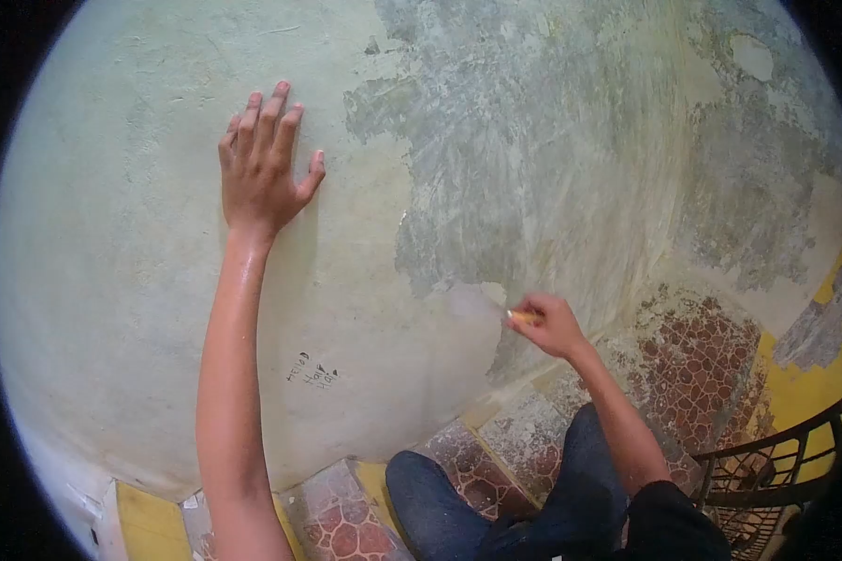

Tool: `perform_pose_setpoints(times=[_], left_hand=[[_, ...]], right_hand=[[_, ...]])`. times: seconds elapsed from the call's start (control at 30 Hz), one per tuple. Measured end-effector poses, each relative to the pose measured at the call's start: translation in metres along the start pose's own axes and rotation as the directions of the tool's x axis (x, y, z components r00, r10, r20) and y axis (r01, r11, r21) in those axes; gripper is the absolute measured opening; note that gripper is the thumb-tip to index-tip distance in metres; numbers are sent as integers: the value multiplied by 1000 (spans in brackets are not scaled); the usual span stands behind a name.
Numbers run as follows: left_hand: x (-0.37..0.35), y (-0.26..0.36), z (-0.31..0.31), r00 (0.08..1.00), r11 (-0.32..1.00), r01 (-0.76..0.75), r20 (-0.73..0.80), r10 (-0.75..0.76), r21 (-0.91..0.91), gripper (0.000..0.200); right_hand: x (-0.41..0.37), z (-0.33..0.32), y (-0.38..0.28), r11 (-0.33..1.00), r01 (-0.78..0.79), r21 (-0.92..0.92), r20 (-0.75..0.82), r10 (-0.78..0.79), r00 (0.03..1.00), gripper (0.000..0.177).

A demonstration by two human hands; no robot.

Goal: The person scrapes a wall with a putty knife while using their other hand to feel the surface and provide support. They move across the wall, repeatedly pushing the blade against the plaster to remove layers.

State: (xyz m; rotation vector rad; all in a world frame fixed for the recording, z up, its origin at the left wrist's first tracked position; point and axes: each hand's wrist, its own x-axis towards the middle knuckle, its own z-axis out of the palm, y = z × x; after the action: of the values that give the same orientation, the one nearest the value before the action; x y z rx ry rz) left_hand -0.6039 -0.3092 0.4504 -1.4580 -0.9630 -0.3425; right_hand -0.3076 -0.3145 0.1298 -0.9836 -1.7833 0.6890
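Note:
My left hand [269,168] lies flat with spread fingers on the pale green painted wall [140,234], at the upper left. Lower and to the right, my right hand [544,323] is wrapped round the orange-yellow handle of a scraper [524,317]. The scraper's blade is blurred and points left, at the edge of the remaining paint. Above and right of it, a large patch of bare grey wall [533,150] shows streaks and ragged paint edges. Small handwriting [314,371] marks the wall below my left hand.
Brown patterned floor tiles [702,374] strewn with pale flakes run along the wall's foot. My knees in blue jeans [435,505] are at the bottom. A black metal rack [767,458] stands at the lower right, near a yellow wall section [828,397].

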Motion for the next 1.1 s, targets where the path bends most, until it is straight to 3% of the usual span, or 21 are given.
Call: perform_pose_setpoints(times=[0.07,0.2,0.23,0.27,0.3,0.4,0.47,0.57,0.7,0.8,0.9,0.97,1.1], left_hand=[[1,0,1,1000,1000,4,-6,-4,12,57],[-6,5,9,999,999,39,-31,-39,8,64],[-10,16,14,998,999,44,-39,-44,5,64],[-19,36,18,991,991,131,-33,-132,-42,67],[-28,53,21,977,974,209,-27,-212,-82,69],[-66,90,20,996,987,81,59,-73,-136,72],[-66,101,11,975,979,-43,206,85,-199,68],[-42,60,-4,940,981,-112,302,156,-160,64],[14,-44,-26,998,995,-48,36,45,85,61],[21,-92,-26,999,986,36,5,-38,165,66],[15,-85,-26,999,989,-1,-31,6,145,66],[20,-85,-23,999,992,0,-52,7,126,67],[14,-88,-20,998,991,26,-67,-17,130,71]], right_hand=[[-28,-8,25,990,-71,-122,123,86,989,28],[-81,-26,52,982,-117,-148,106,133,985,28],[-89,-36,47,967,-219,-129,91,232,969,28],[-95,-43,45,941,-322,-105,80,331,940,28],[-98,-47,49,943,-318,-100,73,326,943,28],[-112,-47,53,928,-372,-17,22,373,928,26],[-101,-48,35,991,-120,-56,-102,114,988,24],[-67,-26,-4,994,-36,99,-195,55,979,24],[-10,11,-41,964,70,258,-309,14,951,25],[28,9,-53,969,139,204,-316,-70,946,25],[63,-7,-39,964,157,215,-284,-92,954,27],[78,-22,-54,975,222,27,-246,-208,947,28],[101,-19,-60,949,308,-64,-166,-314,935,29]])
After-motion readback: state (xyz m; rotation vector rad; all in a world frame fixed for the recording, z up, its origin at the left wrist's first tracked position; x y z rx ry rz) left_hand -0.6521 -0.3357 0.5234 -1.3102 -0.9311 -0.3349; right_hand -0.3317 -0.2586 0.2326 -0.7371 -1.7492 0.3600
